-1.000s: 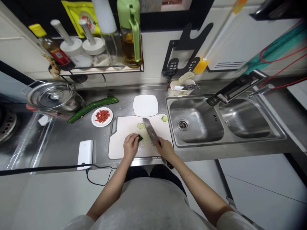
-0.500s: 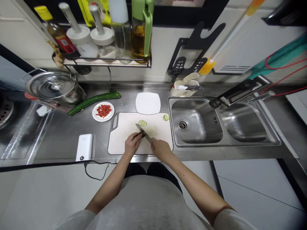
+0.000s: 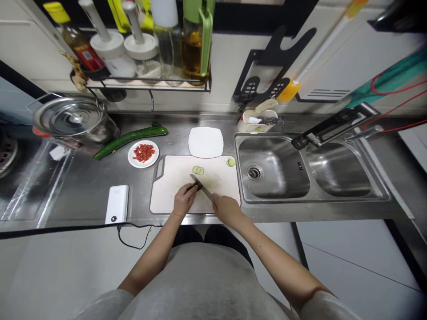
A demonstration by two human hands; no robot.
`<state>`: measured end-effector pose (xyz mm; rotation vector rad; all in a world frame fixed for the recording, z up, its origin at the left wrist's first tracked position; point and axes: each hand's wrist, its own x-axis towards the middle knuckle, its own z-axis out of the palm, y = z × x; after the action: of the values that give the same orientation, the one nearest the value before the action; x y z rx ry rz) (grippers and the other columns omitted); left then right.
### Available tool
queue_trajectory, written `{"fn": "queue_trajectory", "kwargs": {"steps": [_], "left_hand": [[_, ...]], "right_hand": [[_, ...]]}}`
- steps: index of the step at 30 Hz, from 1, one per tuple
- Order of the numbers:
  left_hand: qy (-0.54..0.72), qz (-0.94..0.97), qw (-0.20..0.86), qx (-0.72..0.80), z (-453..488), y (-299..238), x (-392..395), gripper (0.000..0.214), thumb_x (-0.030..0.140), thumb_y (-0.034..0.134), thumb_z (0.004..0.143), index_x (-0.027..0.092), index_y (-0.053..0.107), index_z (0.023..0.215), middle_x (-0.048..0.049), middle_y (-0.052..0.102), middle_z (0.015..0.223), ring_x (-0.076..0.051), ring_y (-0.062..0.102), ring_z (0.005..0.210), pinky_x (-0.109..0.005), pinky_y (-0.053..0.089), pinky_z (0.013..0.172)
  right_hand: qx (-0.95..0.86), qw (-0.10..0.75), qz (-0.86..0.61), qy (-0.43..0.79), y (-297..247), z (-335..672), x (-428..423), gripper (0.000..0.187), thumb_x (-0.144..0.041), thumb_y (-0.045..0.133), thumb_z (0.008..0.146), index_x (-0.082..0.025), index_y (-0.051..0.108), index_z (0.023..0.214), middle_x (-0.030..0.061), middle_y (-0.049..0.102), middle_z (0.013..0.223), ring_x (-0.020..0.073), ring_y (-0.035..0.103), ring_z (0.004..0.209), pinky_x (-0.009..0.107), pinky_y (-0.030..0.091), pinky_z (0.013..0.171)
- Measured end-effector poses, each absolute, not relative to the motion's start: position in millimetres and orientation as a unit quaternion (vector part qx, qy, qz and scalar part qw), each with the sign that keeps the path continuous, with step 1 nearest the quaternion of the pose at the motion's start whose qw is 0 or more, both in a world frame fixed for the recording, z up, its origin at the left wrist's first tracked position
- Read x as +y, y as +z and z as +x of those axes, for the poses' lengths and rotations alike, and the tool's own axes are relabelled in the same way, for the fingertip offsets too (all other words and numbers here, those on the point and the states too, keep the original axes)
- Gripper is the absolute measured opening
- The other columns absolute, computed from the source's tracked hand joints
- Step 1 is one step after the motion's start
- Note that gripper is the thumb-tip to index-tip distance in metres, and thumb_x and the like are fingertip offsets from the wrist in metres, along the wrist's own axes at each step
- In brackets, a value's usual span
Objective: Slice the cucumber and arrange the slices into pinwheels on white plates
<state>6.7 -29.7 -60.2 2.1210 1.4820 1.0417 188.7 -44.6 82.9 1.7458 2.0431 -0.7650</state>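
Observation:
My right hand (image 3: pixel 227 210) is closed around the handle of a kitchen knife (image 3: pixel 207 193), its blade pointing up and left over the white cutting board (image 3: pixel 167 195). With bent fingers, my left hand (image 3: pixel 184 199) grips a small dark green piece of cucumber (image 3: pixel 199 185), largely covered by the fingers and the blade. The blade lies against or just over this piece; which of the two I cannot tell. Beyond the knife tip lie thin cucumber slices (image 3: pixel 199 170). More slices (image 3: pixel 231 162) rest at the board's far right corner.
Behind the board stands a white square plate (image 3: pixel 206 142). To the left are a plate of chopped red pieces (image 3: pixel 144 153), a whole cucumber (image 3: pixel 130 140), a lidded steel pot (image 3: pixel 75 120) and a white power bank (image 3: pixel 117 204). A double sink (image 3: pixel 273 169) borders the right side.
The knife has slid slightly back toward my right hand, down and to the right. My left hand stays nearly in place, still on the cucumber piece.

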Motion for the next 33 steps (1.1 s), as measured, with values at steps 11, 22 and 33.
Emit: {"fn": "queue_trajectory", "kwargs": {"steps": [11, 22, 33], "left_hand": [[0.361, 0.747, 0.185, 0.527, 6, -61, -29, 0.025, 0.027, 0.049, 0.091, 0.025, 0.068, 0.108, -0.0076, 0.065, 0.11, -0.017, 0.061, 0.104, -0.033, 0.052, 0.092], [0.366, 0.746, 0.18, 0.527, 7, -61, -29, 0.025, 0.027, 0.049, 0.091, 0.025, 0.068, 0.107, -0.0077, 0.065, 0.109, -0.017, 0.062, 0.102, -0.034, 0.053, 0.091], [0.365, 0.744, 0.18, 0.53, 7, -59, -28, 0.025, 0.026, 0.049, 0.091, 0.024, 0.068, 0.106, -0.0075, 0.066, 0.108, -0.017, 0.061, 0.103, -0.034, 0.053, 0.092]], "right_hand": [[0.709, 0.189, 0.613, -0.294, 90, 195, -53, 0.029, -0.019, 0.036, 0.091, -0.016, 0.055, 0.112, 0.0129, 0.068, 0.094, 0.025, 0.064, 0.092, 0.031, 0.041, 0.071], [0.712, 0.18, 0.611, -0.295, 80, 188, -44, 0.028, -0.02, 0.036, 0.091, -0.016, 0.056, 0.111, 0.013, 0.068, 0.097, 0.0242, 0.064, 0.092, 0.031, 0.042, 0.071], [0.725, 0.176, 0.597, -0.296, 70, 180, -34, 0.029, -0.02, 0.037, 0.092, -0.015, 0.055, 0.113, 0.0133, 0.068, 0.097, 0.0235, 0.064, 0.093, 0.03, 0.044, 0.072]]}}
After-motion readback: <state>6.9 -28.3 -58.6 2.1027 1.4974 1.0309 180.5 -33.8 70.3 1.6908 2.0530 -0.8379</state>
